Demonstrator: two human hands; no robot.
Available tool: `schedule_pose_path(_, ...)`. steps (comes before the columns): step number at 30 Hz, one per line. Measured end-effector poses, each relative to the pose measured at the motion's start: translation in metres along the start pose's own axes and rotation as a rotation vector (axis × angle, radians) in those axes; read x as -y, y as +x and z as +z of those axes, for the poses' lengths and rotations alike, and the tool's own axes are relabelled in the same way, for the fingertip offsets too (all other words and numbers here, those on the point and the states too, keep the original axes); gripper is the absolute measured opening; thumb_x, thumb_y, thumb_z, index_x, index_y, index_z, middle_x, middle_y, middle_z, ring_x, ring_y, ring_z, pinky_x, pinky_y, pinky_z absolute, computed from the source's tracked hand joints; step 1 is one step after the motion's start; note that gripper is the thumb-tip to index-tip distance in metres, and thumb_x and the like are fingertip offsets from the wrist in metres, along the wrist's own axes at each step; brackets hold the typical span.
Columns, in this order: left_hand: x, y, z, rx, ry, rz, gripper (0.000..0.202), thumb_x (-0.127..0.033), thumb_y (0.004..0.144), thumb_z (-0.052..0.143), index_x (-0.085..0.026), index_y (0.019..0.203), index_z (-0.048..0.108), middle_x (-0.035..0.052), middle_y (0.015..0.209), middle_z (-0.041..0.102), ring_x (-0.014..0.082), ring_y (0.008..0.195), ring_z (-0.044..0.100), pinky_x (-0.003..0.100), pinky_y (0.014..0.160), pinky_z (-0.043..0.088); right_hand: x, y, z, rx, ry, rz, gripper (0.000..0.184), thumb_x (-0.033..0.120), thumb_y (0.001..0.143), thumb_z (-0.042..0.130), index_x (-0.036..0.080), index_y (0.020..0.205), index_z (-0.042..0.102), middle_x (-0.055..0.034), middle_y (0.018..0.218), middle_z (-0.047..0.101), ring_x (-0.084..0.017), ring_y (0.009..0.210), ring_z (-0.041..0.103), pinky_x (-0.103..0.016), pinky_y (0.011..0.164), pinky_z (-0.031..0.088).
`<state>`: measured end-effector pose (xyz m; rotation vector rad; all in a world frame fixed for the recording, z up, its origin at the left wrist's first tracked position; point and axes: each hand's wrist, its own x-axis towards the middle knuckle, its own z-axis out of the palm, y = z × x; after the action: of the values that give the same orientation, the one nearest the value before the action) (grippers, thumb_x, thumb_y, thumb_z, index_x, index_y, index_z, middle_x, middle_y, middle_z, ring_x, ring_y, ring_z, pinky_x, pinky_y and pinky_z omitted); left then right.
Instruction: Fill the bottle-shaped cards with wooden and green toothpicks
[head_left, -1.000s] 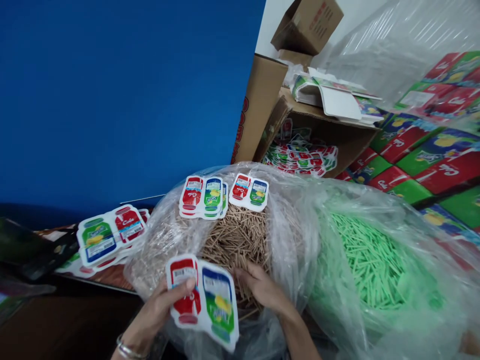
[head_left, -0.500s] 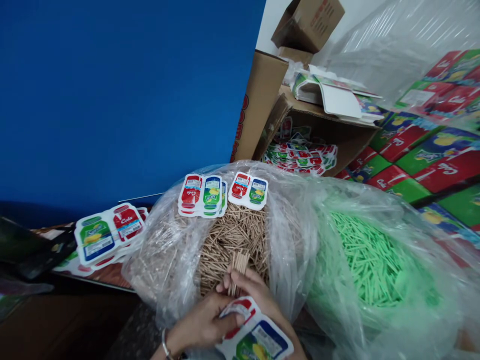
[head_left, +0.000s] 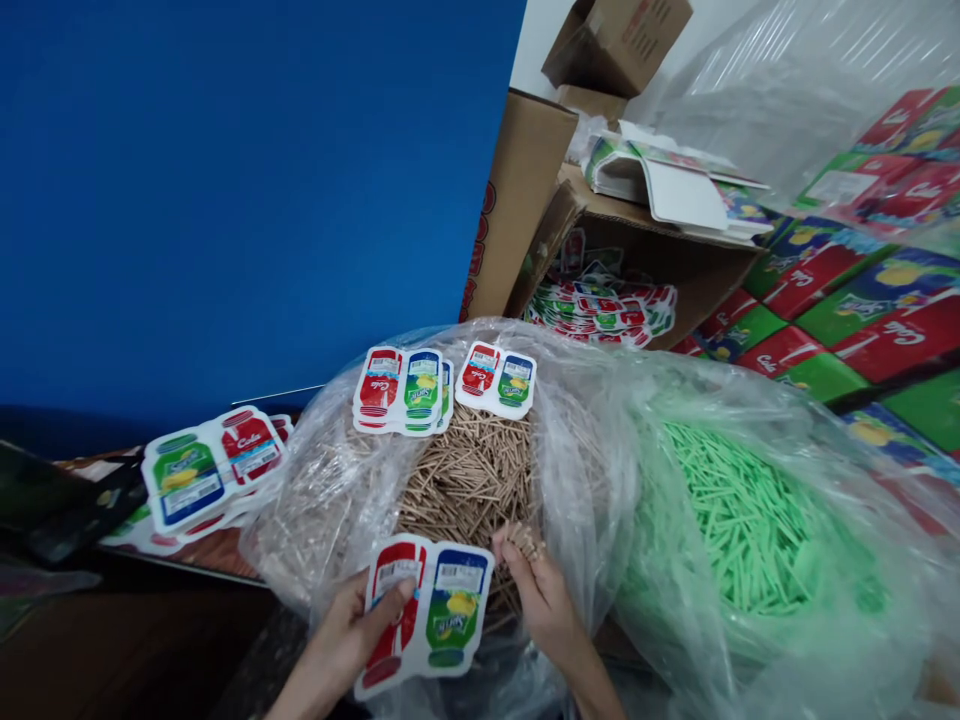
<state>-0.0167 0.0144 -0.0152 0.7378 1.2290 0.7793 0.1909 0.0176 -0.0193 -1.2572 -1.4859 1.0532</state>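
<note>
In my left hand (head_left: 356, 625) is a flat, die-cut Cola and Sprite packet (head_left: 454, 610), its thumb pressed on the red half. My right hand (head_left: 544, 600), fingers closed, grips a small bundle of brown sticks (head_left: 519, 540) just right of the packet. Both hands are over an open clear plastic bag (head_left: 577, 500) heaped with loose brown sticks (head_left: 472, 465). At the bag's far edge lie a few overlapping packets (head_left: 401, 390) and a separate packet (head_left: 496, 380). The palm side of the right hand is hidden.
To the right, another plastic bag holds green sticks (head_left: 742, 520). Behind, an open cardboard box (head_left: 697, 270) contains many packets. Printed cartons (head_left: 825, 290) are stacked at right. More packets (head_left: 214, 470) lie at left, below a large blue panel (head_left: 240, 190).
My hands have moved apart. The left has brought the packet left and up, turning it upright; the right has shifted right with the brown sticks.
</note>
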Motion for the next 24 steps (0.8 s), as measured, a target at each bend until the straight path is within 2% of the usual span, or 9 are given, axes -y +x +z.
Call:
schedule_pose_path(4, -0.005, -0.001, 0.005, -0.13, -0.047, 0.02, 0.038, -0.045, 0.054, 0.08, -0.012, 0.063, 0.064, 0.0019, 0.049, 0.066, 0.0172, 0.047, 0.061, 0.024, 0.048, 0.049, -0.007, -0.008, 0.001, 0.009, -0.058, -0.069, 0.024, 0.026, 0.096, 0.031, 0.021, 0.088, 0.052, -0.0026, 0.084, 0.055, -0.015, 0.085, 0.055, -0.025, 0.08, 0.042)
schedule_pose_path(9, -0.008, -0.002, 0.014, -0.139, -0.104, -0.007, 0.036, -0.044, 0.054, 0.08, -0.012, 0.062, 0.068, 0.0035, 0.051, 0.068, 0.0165, 0.046, 0.061, 0.022, 0.046, 0.048, -0.016, -0.018, 0.002, -0.013, -0.068, -0.101, 0.021, 0.022, 0.096, 0.029, 0.024, 0.104, 0.049, -0.0045, 0.098, 0.057, -0.014, 0.093, 0.056, -0.024, 0.086, 0.044)
schedule_pose_path(13, -0.012, -0.004, 0.017, -0.165, -0.102, -0.023, 0.039, -0.047, 0.052, 0.08, -0.012, 0.061, 0.066, 0.0031, 0.049, 0.067, 0.0162, 0.045, 0.062, 0.022, 0.047, 0.05, -0.02, -0.022, 0.003, -0.041, -0.065, -0.076, 0.02, 0.024, 0.096, 0.03, 0.024, 0.106, 0.047, -0.0057, 0.103, 0.056, -0.014, 0.094, 0.057, -0.024, 0.085, 0.046)
schedule_pose_path(16, -0.016, -0.006, 0.015, -0.21, -0.105, -0.032, 0.041, -0.049, 0.05, 0.08, -0.012, 0.061, 0.065, 0.0033, 0.049, 0.068, 0.0173, 0.045, 0.063, 0.023, 0.047, 0.052, -0.02, -0.023, 0.003, -0.022, -0.078, -0.027, 0.021, 0.027, 0.096, 0.031, 0.022, 0.104, 0.049, -0.0061, 0.097, 0.056, -0.015, 0.087, 0.059, -0.025, 0.08, 0.048)
schedule_pose_path(20, -0.02, -0.007, 0.009, -0.246, -0.132, -0.021, 0.039, -0.047, 0.049, 0.081, -0.013, 0.059, 0.064, 0.002, 0.048, 0.068, 0.017, 0.042, 0.063, 0.023, 0.046, 0.052, -0.02, -0.024, 0.003, 0.003, -0.08, 0.054, 0.024, 0.031, 0.096, 0.033, 0.02, 0.101, 0.054, -0.0011, 0.072, 0.056, -0.016, 0.072, 0.059, -0.025, 0.071, 0.049)
schedule_pose_path(24, -0.022, -0.009, 0.007, -0.258, -0.115, -0.022, 0.036, -0.043, 0.05, 0.081, -0.013, 0.06, 0.064, 0.0024, 0.048, 0.068, 0.0188, 0.043, 0.064, 0.024, 0.047, 0.053, -0.022, -0.027, 0.004, 0.019, -0.127, 0.037, 0.025, 0.03, 0.095, 0.033, 0.02, 0.103, 0.055, -0.0018, 0.073, 0.06, -0.015, 0.067, 0.06, -0.025, 0.067, 0.05)
